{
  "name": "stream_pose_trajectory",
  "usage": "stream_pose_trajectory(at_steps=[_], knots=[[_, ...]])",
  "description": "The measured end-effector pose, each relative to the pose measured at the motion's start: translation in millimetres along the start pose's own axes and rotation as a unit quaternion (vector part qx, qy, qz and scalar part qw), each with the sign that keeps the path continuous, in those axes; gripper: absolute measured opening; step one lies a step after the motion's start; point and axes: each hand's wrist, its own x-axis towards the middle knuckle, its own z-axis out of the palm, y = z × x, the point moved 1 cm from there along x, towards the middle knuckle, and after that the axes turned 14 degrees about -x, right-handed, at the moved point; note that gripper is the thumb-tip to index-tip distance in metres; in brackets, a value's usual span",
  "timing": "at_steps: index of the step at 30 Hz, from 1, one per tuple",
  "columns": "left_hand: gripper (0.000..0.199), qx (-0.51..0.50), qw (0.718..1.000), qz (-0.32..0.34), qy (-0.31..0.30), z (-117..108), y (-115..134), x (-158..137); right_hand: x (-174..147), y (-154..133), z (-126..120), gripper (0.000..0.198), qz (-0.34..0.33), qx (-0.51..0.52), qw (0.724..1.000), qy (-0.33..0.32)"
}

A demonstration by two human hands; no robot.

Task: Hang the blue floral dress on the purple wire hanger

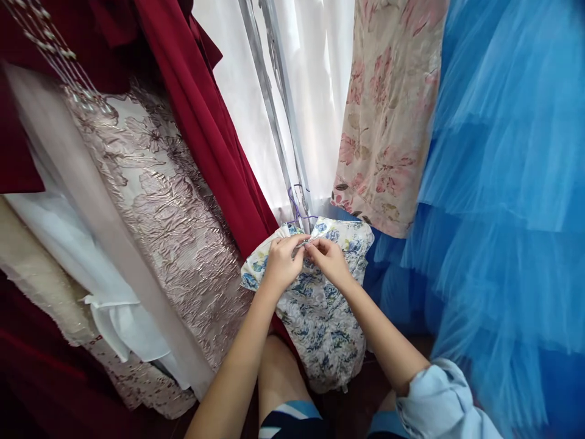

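Note:
A short-sleeved garment (320, 323), white with blue and yellow flowers, hangs in front of me from a purple hanger (296, 201). At the front of its neckline, my left hand (284, 259) pinches the fabric edge with bent fingers. Close beside it, fingertips almost touching, my right hand (329, 259) pinches the same neckline from the other side. Whether a small button or fastener lies between the fingertips, I cannot tell. The garment's lower end hangs down between my knees.
Metal rack poles (274, 91) rise behind the hanger, before a white curtain (315, 73). To the left hang a dark red garment (201, 122) and a pink brocade one (169, 213). On the right are a pink-flowered garment (384, 122) and a blue tulle dress (503, 183).

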Motion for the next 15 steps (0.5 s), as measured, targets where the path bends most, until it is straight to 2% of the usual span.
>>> stream_pose_trajectory(at_steps=[5, 9, 12, 15], knots=[[0.024, -0.005, 1.0, 0.009, 0.005, -5, -5, -5, -2, 8, 6, 0.028, -0.03, 0.028, 0.999, -0.005], [0.019, -0.037, 0.998, -0.007, 0.046, -2, 0, -2, -2, 10, 3, 0.027, -0.03, 0.003, 0.999, 0.013], [0.018, -0.071, 0.991, -0.02, 0.111, -6, 6, 9, -2, 19, 2, 0.025, -0.015, -0.05, 0.999, 0.006], [0.02, -0.098, 0.974, -0.025, 0.204, -28, 0, 22, -12, 33, -1, 0.026, 0.015, -0.085, 0.996, -0.025]])
